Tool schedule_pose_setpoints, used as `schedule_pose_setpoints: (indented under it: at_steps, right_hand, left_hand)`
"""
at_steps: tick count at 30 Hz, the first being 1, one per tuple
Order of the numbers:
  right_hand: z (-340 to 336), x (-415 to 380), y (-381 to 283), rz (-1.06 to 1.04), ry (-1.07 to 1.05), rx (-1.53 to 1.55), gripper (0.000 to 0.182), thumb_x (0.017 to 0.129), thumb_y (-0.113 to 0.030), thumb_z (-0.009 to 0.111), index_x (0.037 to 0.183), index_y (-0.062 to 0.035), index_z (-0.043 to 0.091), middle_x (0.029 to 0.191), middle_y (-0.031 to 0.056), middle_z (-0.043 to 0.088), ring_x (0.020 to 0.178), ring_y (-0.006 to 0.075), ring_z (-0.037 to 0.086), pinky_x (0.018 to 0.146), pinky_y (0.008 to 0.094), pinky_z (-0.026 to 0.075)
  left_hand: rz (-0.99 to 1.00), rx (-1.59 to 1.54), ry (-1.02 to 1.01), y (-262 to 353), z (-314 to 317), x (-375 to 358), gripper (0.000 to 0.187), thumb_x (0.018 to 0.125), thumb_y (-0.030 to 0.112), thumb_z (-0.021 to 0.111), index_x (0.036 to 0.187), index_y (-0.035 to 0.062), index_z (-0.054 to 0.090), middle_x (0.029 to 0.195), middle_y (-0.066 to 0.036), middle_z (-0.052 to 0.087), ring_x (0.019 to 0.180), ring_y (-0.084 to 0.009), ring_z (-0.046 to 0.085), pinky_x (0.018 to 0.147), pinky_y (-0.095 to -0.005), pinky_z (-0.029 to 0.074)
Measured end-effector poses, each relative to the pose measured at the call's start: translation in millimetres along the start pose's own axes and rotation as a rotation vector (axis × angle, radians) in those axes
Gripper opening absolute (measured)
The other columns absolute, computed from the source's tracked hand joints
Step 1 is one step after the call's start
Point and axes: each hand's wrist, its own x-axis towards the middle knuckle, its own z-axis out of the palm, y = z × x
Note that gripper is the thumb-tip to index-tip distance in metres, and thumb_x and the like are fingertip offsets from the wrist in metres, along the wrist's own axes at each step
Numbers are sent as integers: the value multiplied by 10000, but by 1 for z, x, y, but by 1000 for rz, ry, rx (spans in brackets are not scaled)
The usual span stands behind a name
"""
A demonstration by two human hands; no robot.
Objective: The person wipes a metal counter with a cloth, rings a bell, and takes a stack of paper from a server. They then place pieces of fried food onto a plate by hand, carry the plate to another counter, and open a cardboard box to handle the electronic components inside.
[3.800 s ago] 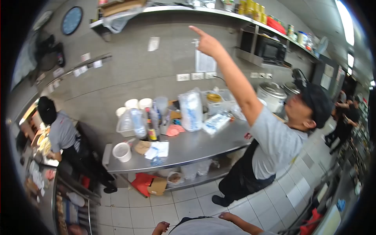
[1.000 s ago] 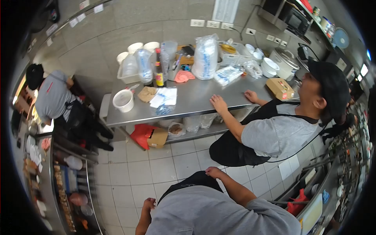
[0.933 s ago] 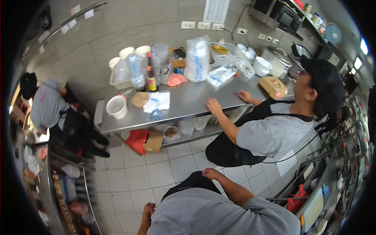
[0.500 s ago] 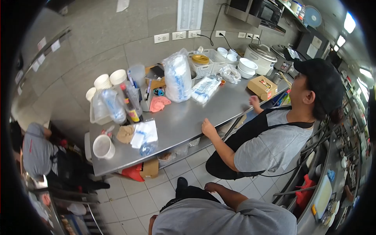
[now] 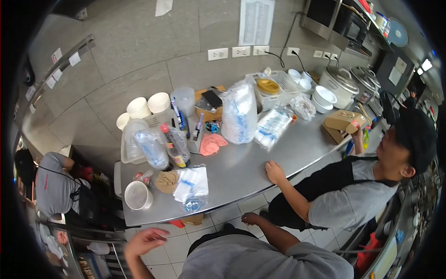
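My left hand [image 5: 147, 240] is raised in front of the table's near left corner, its fingers loosely bent and apart with nothing in them. Nearest to it is a white tub [image 5: 138, 195] on the steel table [image 5: 232, 179]. My right hand [image 5: 251, 218] hangs beside my body below the table edge. Its fingers are relaxed, small in view, and no object shows in them. Close to the tub lie a brown cloth-like bundle [image 5: 167, 182] and a clear pack of white plastic bags [image 5: 193, 183]. Two bottles [image 5: 178, 156] stand behind them.
A co-worker [image 5: 341, 195] stands to my right, one hand at an open cardboard box [image 5: 340, 125]. Another person [image 5: 60, 181] is at far left. Along the wall are stacked bowls [image 5: 138, 108], a large bagged stack [image 5: 239, 114], a white basket [image 5: 278, 95] and a rice cooker [image 5: 340, 87].
My left hand has come up into view at the lower left. The co-worker's far hand has reached the cardboard box, whose lid is now raised. The view has shifted.
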Motion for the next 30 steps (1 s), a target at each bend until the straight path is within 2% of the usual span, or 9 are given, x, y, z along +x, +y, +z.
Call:
schedule_pose_setpoints:
  at_steps: [4, 7, 12, 17, 20, 22, 23, 28, 30]
  right_hand:
    - [-22, 1, 10, 12, -5, 32, 354, 877, -325, 654, 1127, -75, 648, 808, 59, 681, 642, 172, 648, 530, 321, 528]
    - [-22, 1, 33, 89, -10, 29, 345, 883, -331, 646, 1121, -81, 652, 813, 47, 678, 647, 170, 643, 538, 323, 531]
    - [-22, -17, 52, 235, 86, 158, 313, 890, -337, 642, 1095, -102, 664, 828, 31, 674, 661, 167, 636, 547, 340, 531]
    - [-8, 12, 90, 320, 89, 452, 271, 895, -358, 645, 1054, -141, 665, 806, 16, 661, 660, 173, 637, 549, 354, 530]
    - [10, 52, 131, 285, 5, 447, 250, 895, -351, 644, 1013, -132, 669, 767, 6, 644, 614, 150, 613, 501, 321, 491]
    - [19, 10, 79, 269, 266, 358, 228, 893, -314, 623, 992, -114, 670, 711, -5, 599, 548, 115, 549, 450, 289, 411]
    - [24, 2, 68, 283, 279, 388, 228, 893, -314, 623, 992, -114, 670, 711, -5, 599, 548, 115, 549, 450, 289, 411]
    - [31, -2, 45, 246, 292, 555, 181, 888, -290, 601, 905, -120, 660, 660, -11, 569, 501, 110, 512, 415, 289, 381]
    - [32, -10, 35, 256, 306, 567, 176, 882, -293, 603, 894, -125, 655, 658, -11, 571, 493, 112, 507, 408, 291, 376]
  left_hand:
    - [449, 226, 459, 113, -36, -14, 867, 647, 418, 897, 1301, -1, 513, 1224, -86, 611, 1016, -177, 616, 854, -303, 476]
    - [863, 531, 737, 176, -68, -7, 1136, 626, 544, 867, 1471, 2, 336, 1420, -182, 487, 1247, -283, 523, 997, -376, 420]
    - [1329, 1134, 1046, 324, -128, -3, 1138, 682, 614, 771, 1544, 87, 246, 1536, -202, 360, 1429, -347, 339, 1140, -525, 270]
    - [1506, 1642, 1296, 456, -182, 32, 912, 805, 390, 765, 1532, 112, 289, 1561, -122, 345, 1448, -296, 312, 1174, -474, 281]
    - [1748, 1782, 1203, 515, -223, 74, 855, 827, 296, 750, 1531, 125, 296, 1578, -122, 309, 1456, -285, 291, 1181, -433, 290]
    - [1577, 2098, 1536, 538, -206, 62, 1195, 717, 679, 725, 1556, 57, 145, 1599, -207, 197, 1452, -458, 193, 1087, -686, 261]
    - [1208, 2105, 1736, 541, -214, 65, 1247, 672, 703, 733, 1550, 35, 153, 1589, -244, 190, 1440, -500, 179, 1068, -696, 264]
    - [835, 2186, 1890, 557, -254, 101, 1179, 702, 580, 765, 1553, 39, 154, 1570, -284, 201, 1419, -540, 203, 1055, -698, 274]
    - [860, 2118, 1922, 559, -258, 98, 1136, 722, 533, 759, 1552, 40, 160, 1570, -280, 207, 1416, -541, 211, 1054, -700, 273]
